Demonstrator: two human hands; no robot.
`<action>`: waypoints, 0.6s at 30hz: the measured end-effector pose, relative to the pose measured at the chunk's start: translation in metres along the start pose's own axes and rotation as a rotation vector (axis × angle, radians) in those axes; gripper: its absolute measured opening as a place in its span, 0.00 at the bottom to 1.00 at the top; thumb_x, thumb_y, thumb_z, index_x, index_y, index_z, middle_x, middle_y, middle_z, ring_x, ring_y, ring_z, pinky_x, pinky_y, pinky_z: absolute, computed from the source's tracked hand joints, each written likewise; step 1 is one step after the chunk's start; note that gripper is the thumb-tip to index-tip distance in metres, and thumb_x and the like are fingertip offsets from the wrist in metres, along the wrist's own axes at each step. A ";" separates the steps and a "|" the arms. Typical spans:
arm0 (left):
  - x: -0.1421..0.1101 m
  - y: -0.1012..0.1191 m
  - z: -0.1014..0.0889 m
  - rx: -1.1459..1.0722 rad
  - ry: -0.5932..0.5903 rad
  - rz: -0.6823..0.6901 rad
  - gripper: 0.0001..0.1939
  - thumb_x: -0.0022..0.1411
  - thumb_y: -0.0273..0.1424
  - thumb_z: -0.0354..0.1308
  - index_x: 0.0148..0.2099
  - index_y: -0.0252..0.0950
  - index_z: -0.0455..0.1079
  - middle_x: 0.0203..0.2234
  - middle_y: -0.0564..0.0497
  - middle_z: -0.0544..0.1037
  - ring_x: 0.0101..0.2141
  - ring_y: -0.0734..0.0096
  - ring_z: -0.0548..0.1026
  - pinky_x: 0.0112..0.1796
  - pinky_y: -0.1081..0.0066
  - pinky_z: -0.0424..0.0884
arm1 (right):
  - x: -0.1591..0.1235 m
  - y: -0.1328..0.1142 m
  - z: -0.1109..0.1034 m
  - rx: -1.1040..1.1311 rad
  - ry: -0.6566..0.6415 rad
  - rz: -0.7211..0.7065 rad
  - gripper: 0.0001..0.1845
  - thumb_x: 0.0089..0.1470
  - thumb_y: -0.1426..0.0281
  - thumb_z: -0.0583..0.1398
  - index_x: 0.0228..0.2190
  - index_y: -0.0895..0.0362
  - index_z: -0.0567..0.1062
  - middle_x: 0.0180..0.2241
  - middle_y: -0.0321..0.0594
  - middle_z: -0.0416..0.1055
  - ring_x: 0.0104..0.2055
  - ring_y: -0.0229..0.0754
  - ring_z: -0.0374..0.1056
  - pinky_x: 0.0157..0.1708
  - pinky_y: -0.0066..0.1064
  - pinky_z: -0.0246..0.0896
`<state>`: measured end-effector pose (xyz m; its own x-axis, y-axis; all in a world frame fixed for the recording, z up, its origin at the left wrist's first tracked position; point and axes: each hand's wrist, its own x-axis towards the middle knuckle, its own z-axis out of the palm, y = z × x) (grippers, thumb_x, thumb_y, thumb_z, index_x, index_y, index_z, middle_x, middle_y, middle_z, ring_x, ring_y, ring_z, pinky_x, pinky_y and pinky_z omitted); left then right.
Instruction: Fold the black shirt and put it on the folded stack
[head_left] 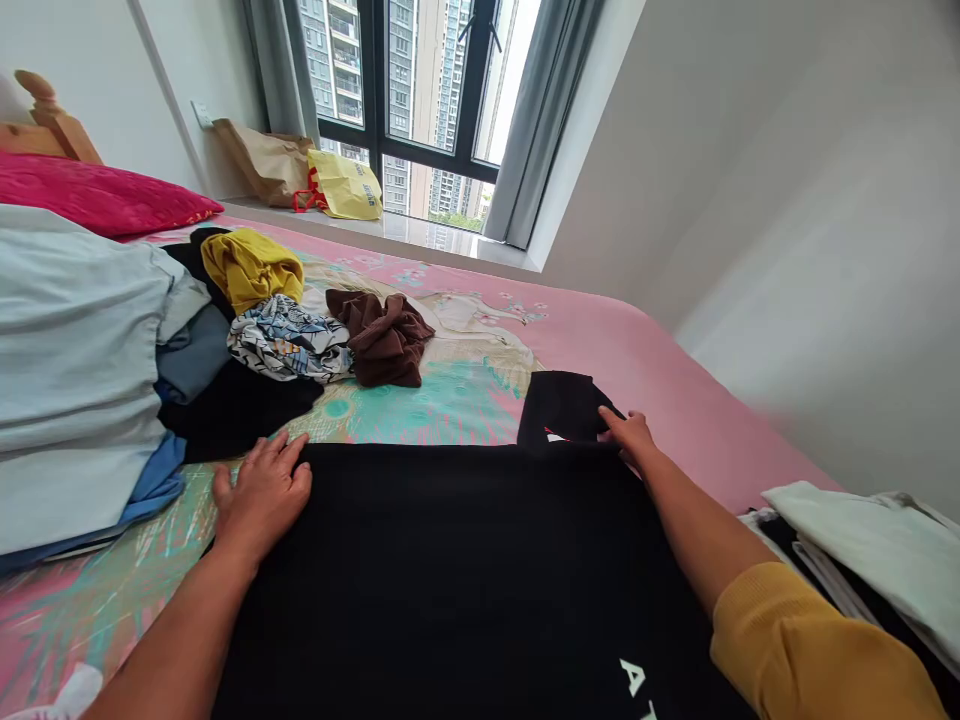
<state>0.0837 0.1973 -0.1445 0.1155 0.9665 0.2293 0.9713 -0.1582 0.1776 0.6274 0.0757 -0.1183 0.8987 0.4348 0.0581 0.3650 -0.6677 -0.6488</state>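
Note:
A black T-shirt [465, 570] lies spread on the bed in front of me, with white letters near its lower right. My left hand [262, 490] rests on its far left corner, fingers stretched out and lying on the cloth. At the far right corner, my right hand [630, 437] has its fingers closed on the shirt's edge; part of the grip is hidden. Just beyond that edge a smaller black flap of cloth [562, 400] sticks out, and a bit of red and white shows beside it.
Left of the shirt are crumpled yellow [251, 268], patterned [289, 340] and brown clothes [386, 335]. A pale blue garment [75, 360] covers the near left. Folded clothes [870, 560] are stacked at right. Paper bag [266, 160] and yellow bag [345, 185] stand on the windowsill.

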 end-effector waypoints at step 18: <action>0.012 0.002 -0.016 -0.056 -0.101 -0.027 0.24 0.60 0.29 0.41 0.57 0.41 0.64 0.58 0.42 0.62 0.57 0.52 0.58 0.53 0.39 0.47 | -0.028 -0.071 -0.126 0.227 0.085 -0.368 0.13 0.50 0.62 0.56 0.36 0.57 0.71 0.31 0.39 0.72 0.26 0.36 0.67 0.23 0.27 0.66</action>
<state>0.0841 0.2055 -0.1257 0.1128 0.9855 0.1265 0.9614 -0.1404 0.2367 0.6069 0.0346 0.0216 0.7392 0.5610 0.3727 0.6104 -0.3240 -0.7228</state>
